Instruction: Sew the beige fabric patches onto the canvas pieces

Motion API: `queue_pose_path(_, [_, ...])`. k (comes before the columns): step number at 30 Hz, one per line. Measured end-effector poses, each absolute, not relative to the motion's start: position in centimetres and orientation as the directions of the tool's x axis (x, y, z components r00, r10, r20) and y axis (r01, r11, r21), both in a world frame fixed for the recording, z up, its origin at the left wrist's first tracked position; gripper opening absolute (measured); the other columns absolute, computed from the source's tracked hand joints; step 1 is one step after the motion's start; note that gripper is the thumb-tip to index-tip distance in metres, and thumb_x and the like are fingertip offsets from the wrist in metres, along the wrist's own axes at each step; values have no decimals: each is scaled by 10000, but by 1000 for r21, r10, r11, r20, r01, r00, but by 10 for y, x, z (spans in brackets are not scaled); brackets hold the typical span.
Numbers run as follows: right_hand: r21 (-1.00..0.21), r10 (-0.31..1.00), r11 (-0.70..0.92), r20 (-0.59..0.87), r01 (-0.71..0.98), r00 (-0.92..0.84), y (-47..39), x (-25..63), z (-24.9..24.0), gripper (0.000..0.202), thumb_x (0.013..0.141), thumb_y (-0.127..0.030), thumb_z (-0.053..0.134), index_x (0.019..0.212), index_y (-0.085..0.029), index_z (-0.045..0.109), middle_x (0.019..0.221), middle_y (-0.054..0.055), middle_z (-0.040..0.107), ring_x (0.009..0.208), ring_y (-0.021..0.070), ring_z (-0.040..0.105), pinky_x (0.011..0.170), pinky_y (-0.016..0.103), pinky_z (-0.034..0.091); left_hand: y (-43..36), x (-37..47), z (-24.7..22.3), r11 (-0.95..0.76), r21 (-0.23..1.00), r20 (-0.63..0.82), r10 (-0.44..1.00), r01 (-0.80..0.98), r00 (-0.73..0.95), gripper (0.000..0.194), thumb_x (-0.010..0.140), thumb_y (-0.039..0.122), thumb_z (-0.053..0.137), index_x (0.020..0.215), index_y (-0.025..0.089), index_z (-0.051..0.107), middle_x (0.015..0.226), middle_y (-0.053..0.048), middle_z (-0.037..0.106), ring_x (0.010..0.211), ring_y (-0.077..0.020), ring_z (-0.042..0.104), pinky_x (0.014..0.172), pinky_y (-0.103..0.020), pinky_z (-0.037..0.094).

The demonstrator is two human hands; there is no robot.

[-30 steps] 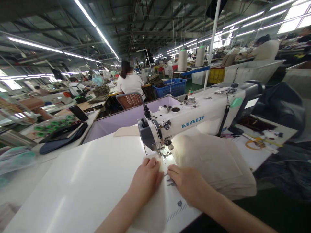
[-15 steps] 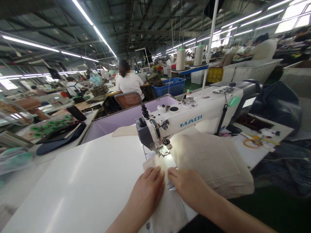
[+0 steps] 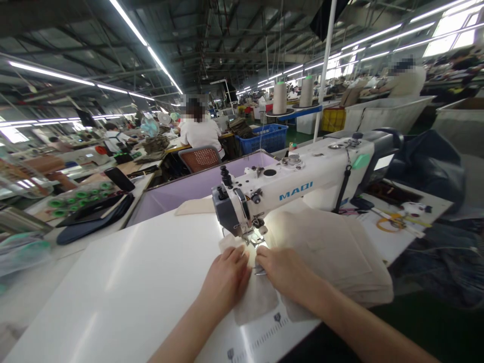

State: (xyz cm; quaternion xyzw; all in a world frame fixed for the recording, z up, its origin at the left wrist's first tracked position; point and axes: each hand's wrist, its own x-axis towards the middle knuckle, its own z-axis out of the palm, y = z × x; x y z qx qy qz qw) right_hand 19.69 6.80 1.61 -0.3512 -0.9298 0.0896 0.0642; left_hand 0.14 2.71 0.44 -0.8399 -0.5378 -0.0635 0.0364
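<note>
On the white surface (image 3: 159,267), the left hand (image 3: 227,272) is now farther from the near edge than half a second ago, close to the presser foot (image 3: 255,238). Its fingers lie bent on the beige cloth (image 3: 257,305); whether they pinch it or only press cannot be told. The cloth runs from beneath the presser foot area to a near end that now falls short of the surface's near edge, where it had reached across. That suggests less of it is left on the near side. The right hand (image 3: 286,272) has shifted far too, fingertips at the cloth's right side; its grip looks drawn together, but what lies within is hidden. A beige flap (image 3: 299,310) now shows below the right wrist, beside the cloth stack (image 3: 346,247); which it belongs to is unclear.

As for writing, a printed scale (image 3: 266,337) lies bare again at the near edge, its dark emblems too small to read. The sewing machine (image 3: 317,166) bears "MAQI" in blue. Farther right, its pale panel (image 3: 383,163) shows nothing legible.
</note>
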Motion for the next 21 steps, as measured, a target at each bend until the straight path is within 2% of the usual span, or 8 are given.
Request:
queue_pose_path(7, [-210, 672, 731, 60, 649, -738, 72, 196, 17, 179, 988, -115, 538, 971, -184, 702, 1032, 43, 712, 799, 195, 686, 599, 268, 423, 31, -1, 4, -429, -6, 179, 888, 903, 423, 167, 977, 222, 551, 1070, 174, 682, 1228, -116, 681, 1108, -286, 636, 905, -448, 610])
queue_pose_path(12, [-228, 664, 733, 37, 640, -747, 70, 207, 24, 231, 1012, -119, 471, 1042, -186, 691, 1098, 59, 699, 830, 196, 675, 651, 270, 431, 21, -2, -2, -417, -26, 207, 887, 908, 413, 314, 1018, 277, 487, 1251, 133, 641, 1360, -165, 627, 1247, -319, 589, 991, -484, 569])
queue_pose_path(15, [-237, 703, 697, 42, 677, -710, 64, 224, 34, 244, 980, -77, 477, 1075, -174, 680, 1149, 72, 670, 865, 197, 666, 665, 275, 430, 5, 3, -3, -413, -48, 230, 881, 909, 413, 435, 1023, 393, 496, 1343, 117, 596, 1454, -193, 558, 1348, -352, 517, 1064, -522, 511])
queue_pose_path(18, [-230, 782, 609, 16, 759, -623, 53, 248, 43, 155, 959, -114, 545, 1005, -181, 677, 1073, 60, 658, 811, 197, 652, 641, 288, 416, -14, 9, -2, -421, -51, 207, 883, 906, 422, 515, 1018, 481, 491, 1405, 147, 556, 1465, -168, 559, 1344, -340, 524, 1065, -515, 505])
queue_pose_path(21, [-266, 774, 601, -43, 754, -632, 43, 270, 43, 30, 945, -207, 644, 933, -187, 663, 1013, 40, 654, 789, 194, 649, 638, 293, 407, -25, 11, -2, -429, -59, 181, 883, 901, 432, 535, 1029, 501, 456, 1442, 167, 525, 1477, -145, 559, 1344, -318, 531, 1059, -488, 508])
